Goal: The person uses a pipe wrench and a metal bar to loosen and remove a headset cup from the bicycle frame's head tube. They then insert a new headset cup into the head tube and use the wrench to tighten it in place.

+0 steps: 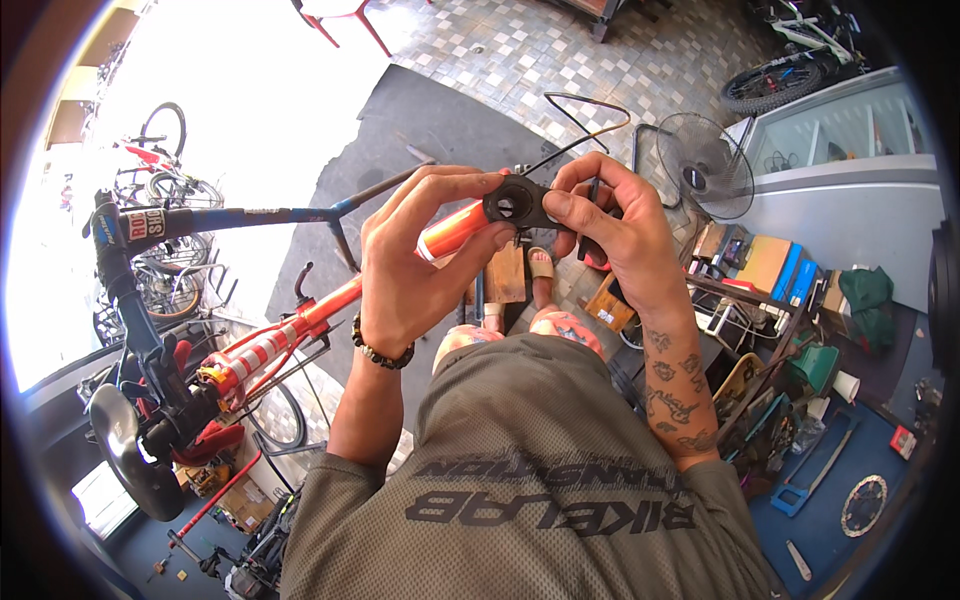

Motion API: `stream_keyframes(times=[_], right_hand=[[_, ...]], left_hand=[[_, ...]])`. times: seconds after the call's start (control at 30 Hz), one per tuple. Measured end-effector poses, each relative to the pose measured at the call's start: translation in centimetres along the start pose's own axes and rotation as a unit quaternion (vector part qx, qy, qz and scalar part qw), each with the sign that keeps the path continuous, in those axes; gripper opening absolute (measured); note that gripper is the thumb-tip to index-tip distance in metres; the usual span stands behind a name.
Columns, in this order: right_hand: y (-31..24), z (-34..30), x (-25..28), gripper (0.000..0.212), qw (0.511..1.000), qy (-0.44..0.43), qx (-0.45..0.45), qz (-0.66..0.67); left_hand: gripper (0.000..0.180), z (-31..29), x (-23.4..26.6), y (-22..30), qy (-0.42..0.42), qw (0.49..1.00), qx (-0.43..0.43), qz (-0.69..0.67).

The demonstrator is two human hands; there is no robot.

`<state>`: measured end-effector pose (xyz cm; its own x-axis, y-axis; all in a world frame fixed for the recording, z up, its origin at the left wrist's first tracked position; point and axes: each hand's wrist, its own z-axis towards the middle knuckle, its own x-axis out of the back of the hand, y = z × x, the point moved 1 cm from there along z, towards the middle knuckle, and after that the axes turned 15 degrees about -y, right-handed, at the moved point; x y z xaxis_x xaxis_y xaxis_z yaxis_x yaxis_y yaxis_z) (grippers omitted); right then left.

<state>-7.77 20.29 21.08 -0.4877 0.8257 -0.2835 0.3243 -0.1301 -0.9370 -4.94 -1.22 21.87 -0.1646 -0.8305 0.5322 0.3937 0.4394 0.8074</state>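
Both hands are up in front of my chest, at the end of an orange bicycle frame (340, 298). They grip a black part with a round hole (511, 205) at one end. My left hand (400, 250) holds its ringed end from both sides, index finger above and thumb below. On the other side, my right hand (610, 210) pinches the narrower end between thumb and fingers. Behind the ring, an orange tube reaches toward it; whether they touch I cannot tell. A thin black cable (575, 145) loops out past the part.
At the left, a repair stand (150, 340) stands by the frame, with a black saddle (130, 450) below. A fan (703, 165) is at the right, near a cluttered shelf. A blue hacksaw (812, 468) and a disc rotor (864, 505) lie on a blue surface. More bicycles stand around.
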Motion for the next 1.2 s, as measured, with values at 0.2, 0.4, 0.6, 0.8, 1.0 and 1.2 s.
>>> stream_keyframes(times=[0.2, 0.4, 0.6, 0.8, 1.0, 1.2], right_hand=[[-0.3, 0.2, 0.2, 0.020, 0.999, 0.004, 0.001, -0.043], [-0.9, -0.1, 0.2, 0.022, 0.997, -0.008, -0.041, -0.066], [0.2, 0.2, 0.1, 0.022, 0.997, 0.016, -0.023, -0.066], [0.6, 0.6, 0.8, 0.021, 0.998, 0.004, -0.002, -0.067], [-0.3, 1.9, 2.0, 0.028, 0.992, -0.033, -0.029, -0.115], [-1.7, 1.9, 1.7, 0.044, 0.929, -0.003, 0.078, -0.362]], left_hand=[[0.039, 0.2, 0.2, 0.0, -0.005, 1.000, 0.002, 0.009], [0.039, 0.3, 0.4, 0.0, -0.022, 1.000, 0.010, 0.015], [0.040, 0.1, 0.1, -0.2, -0.028, 0.999, 0.015, 0.012], [0.032, -3.3, -2.4, -0.6, 0.117, 0.993, -0.008, 0.026], [0.032, -9.4, -9.6, -4.3, -0.033, 0.948, 0.205, -0.242], [0.033, -7.6, -13.6, -10.3, 0.142, 0.913, 0.201, -0.325]])
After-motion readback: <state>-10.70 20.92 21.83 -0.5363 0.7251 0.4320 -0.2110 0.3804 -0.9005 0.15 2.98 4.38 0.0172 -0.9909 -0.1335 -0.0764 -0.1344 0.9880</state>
